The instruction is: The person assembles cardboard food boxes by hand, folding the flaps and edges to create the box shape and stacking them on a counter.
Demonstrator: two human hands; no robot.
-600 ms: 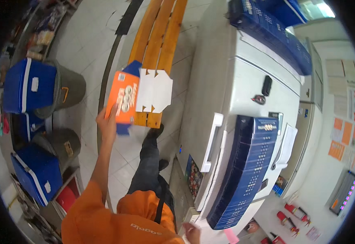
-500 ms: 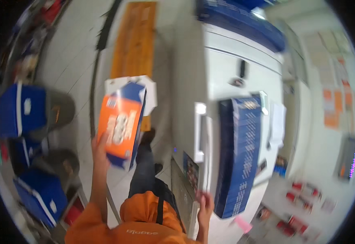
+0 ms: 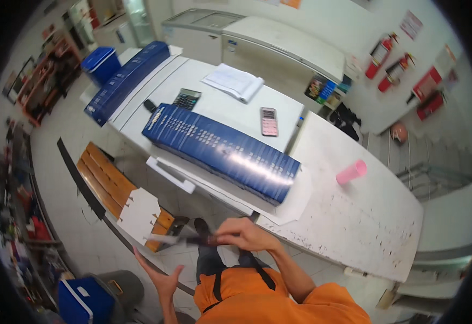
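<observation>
My right hand [image 3: 247,236] is closed round the dark handle of what looks like a knife [image 3: 190,241], its pale blade blurred and pointing left in front of my body. To the left of the blade, my left hand [image 3: 163,278] is open, thumb and fingers apart, holding nothing. Beyond them, a white notched sheet [image 3: 139,213] lies on the near end of a slatted wooden bench [image 3: 103,175]. A long row of tightly packed blue flat boxes [image 3: 220,151] lies along the near edge of the white chest top [image 3: 287,105].
A pink tumbler [image 3: 351,171] stands on the worn white counter [image 3: 349,227] at right. A calculator [image 3: 186,99], a paper pad [image 3: 232,82] and a pink phone [image 3: 269,121] lie behind the boxes. Blue-lidded bin [image 3: 85,299] at lower left; fire extinguishers [image 3: 381,55] at far right.
The orange and blue box has left my left hand and is not distinguishable now. My right hand has come off the chest's edge and holds the knife. The view has turned right.
</observation>
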